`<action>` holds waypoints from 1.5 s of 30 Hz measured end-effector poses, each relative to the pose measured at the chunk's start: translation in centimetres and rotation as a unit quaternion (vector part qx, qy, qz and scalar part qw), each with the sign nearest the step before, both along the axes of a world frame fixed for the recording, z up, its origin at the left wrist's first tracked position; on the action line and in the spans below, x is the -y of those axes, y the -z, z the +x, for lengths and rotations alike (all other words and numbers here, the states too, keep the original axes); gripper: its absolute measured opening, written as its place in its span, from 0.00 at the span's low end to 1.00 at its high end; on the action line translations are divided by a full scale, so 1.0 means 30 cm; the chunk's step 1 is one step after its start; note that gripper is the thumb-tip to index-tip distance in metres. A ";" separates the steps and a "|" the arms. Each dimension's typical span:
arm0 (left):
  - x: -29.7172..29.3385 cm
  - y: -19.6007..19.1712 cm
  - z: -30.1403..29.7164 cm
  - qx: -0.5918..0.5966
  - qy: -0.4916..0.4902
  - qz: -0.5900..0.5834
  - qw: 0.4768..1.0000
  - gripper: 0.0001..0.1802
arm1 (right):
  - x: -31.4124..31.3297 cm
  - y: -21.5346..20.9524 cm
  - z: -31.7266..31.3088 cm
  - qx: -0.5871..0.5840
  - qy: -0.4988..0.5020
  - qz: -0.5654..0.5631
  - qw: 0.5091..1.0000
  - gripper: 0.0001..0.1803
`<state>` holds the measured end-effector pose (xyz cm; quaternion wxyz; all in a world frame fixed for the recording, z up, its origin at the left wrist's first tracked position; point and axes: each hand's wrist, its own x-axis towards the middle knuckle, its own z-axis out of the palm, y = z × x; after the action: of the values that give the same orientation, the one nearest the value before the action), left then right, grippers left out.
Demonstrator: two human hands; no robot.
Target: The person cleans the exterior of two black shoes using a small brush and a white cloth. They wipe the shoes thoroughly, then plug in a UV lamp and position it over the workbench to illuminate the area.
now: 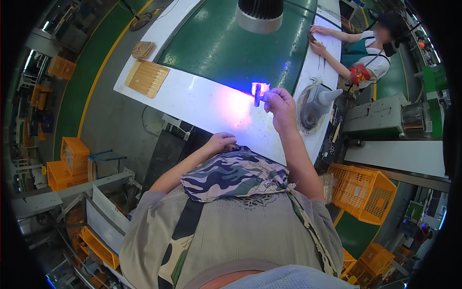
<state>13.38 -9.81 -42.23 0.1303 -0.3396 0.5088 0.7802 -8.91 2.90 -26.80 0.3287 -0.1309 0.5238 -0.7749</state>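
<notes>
My right hand (280, 107) is raised over the white table (192, 98), pinching a small flat piece (258, 96) between thumb and fingers. The piece has a dark upright strip and glows white, red and blue under strong light; its exact kind is unclear. A dark, ribbed lamp (260, 17) hangs just beyond it, and a pink-violet glow spreads on the table top to its left. Near the table's front edge, against my camouflage apron (231, 173), my left hand (221, 142) has curled fingers. Whatever they may hold is hidden.
A green conveyor belt (216, 53) runs beyond the table edge. A ribbed tan tray (147, 78) lies at left, a grey-white bottle (317, 103) stands at right. Orange crates (363, 192) sit lower right. A co-worker (363, 53) handles something at far right.
</notes>
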 end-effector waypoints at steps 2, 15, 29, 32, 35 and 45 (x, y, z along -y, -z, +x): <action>0.000 -0.104 -0.033 0.026 -0.012 0.043 0.999 0.24 | -0.011 0.004 -0.024 -0.052 0.017 0.021 0.998 0.05; 0.012 -0.136 -0.205 -0.027 -0.130 0.229 0.964 0.23 | -0.025 -0.026 -0.013 -0.209 0.024 0.098 0.973 0.07; 0.142 0.093 0.043 0.065 -0.112 0.122 0.984 0.28 | -0.341 0.319 -0.074 0.121 0.188 0.115 0.968 0.11; 0.194 0.169 0.214 0.139 -0.108 0.047 0.983 0.29 | -0.545 0.493 -0.133 0.175 0.313 0.186 0.915 0.11; 0.260 0.336 0.411 0.171 -0.016 -0.130 0.977 0.24 | -0.730 0.633 -0.205 0.196 0.393 0.229 0.869 0.12; 0.307 0.337 0.536 0.229 0.107 -0.309 0.917 0.23 | -0.781 0.751 -0.356 0.180 0.399 0.286 0.853 0.15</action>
<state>29.45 -19.03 -52.34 0.2141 -0.4756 0.7145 0.4664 -19.59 26.32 -49.33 0.1031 0.3306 0.6613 -0.6654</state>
